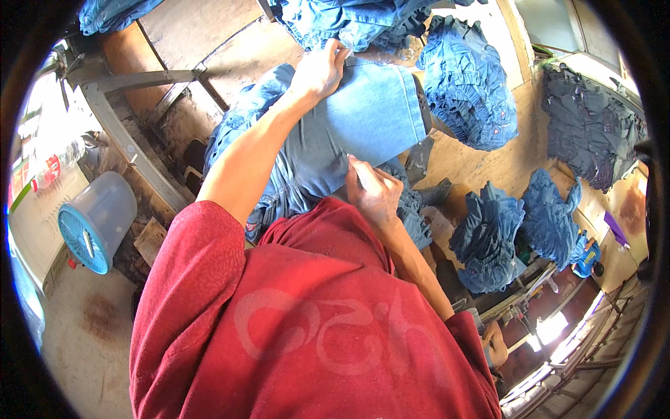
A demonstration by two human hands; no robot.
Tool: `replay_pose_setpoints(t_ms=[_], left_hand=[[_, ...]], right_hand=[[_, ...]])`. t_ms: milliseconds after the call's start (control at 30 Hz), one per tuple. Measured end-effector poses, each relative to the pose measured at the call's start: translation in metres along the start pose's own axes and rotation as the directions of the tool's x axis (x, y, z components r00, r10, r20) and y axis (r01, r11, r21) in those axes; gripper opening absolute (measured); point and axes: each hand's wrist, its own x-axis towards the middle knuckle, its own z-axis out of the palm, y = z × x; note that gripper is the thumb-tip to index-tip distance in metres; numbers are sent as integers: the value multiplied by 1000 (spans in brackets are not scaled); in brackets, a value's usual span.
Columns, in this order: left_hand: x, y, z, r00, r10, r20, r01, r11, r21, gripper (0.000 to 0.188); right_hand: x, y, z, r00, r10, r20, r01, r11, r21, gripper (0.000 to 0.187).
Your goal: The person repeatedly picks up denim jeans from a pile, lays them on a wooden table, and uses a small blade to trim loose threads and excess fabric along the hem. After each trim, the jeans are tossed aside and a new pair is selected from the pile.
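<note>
Stretched out in front of me lies a light blue denim garment (377, 105), its broad flat part looking like a trouser leg with a stitched hem on the right. My left hand (322, 70) is closed on its far edge, fingers pinching the cloth. At the near edge my right hand (375, 190) is closed too, thumb and fingers pressed on the denim. Part of the cloth between my hands is in shadow. More bunched denim (262, 94) lies on the left of the garment and beneath it.
Denim heaps lie at the far side (349, 24) and far right (467, 84). A dark clothing pile (590, 126) sits farther right, with blue bundles (488, 237) nearer. A metal frame (115, 129) and a clear bucket with blue rim (101, 220) stand left. Another person (585, 257) appears at right.
</note>
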Motion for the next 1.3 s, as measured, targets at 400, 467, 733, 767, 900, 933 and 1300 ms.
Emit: replay_pose_setpoints(t_ms=[400,467,733,767,900,933,1300], left_hand=[[1,-2,-1,1000,-10,29,10,1000,1,26],[-1,-2,3,1000,-15,12,14,1000,9,26],[2,1,-45,991,131,-8,-127,975,184,19],[-1,2,-67,985,154,-75,-139,974,176,17],[-61,33,-138,968,116,-224,-123,992,-17,11],[-94,47,-145,978,107,-179,-85,988,130,10],[-218,77,-82,974,191,-123,-139,929,344,18]], right_hand=[[0,-7,-1,997,45,59,-41,996,-76,19],[1,-8,-2,992,44,120,-30,993,-110,19],[8,-5,-43,927,367,74,-374,913,160,15],[13,-1,-44,927,374,22,-373,919,130,20],[24,10,-38,976,215,-37,-212,975,69,28],[26,14,-33,988,151,-10,-151,988,42,28],[30,52,-3,953,-284,101,295,948,-119,12]])
